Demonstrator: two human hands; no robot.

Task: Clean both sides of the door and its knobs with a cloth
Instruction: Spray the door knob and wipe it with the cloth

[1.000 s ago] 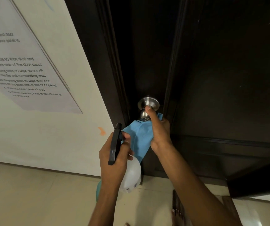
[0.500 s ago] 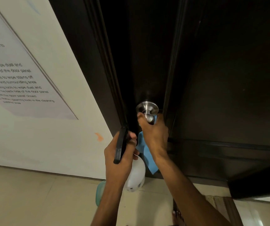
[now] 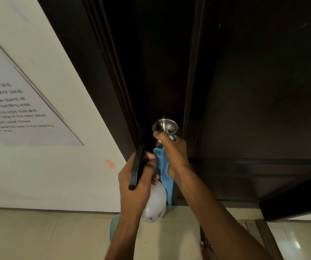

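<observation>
Right hand (image 3: 173,152) grips the cloth (image 3: 163,171) round the knob's (image 3: 164,125) neck; left hand (image 3: 134,182) holds a phone (image 3: 137,168) and a spray bottle (image 3: 155,202).
Knob sits near the door's (image 3: 263,91) left edge, the cloth's tail hanging beneath it. Beside the frame (image 3: 87,59), a printed sheet (image 3: 19,109) is stuck to the wall (image 3: 57,175); tiled floor (image 3: 38,235) below.

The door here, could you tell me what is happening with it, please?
A person is cleaning the door. The right hand holds a blue cloth around the neck of the steel knob. The left hand grips a spray bottle beside it, not spraying as far as can be seen.
</observation>
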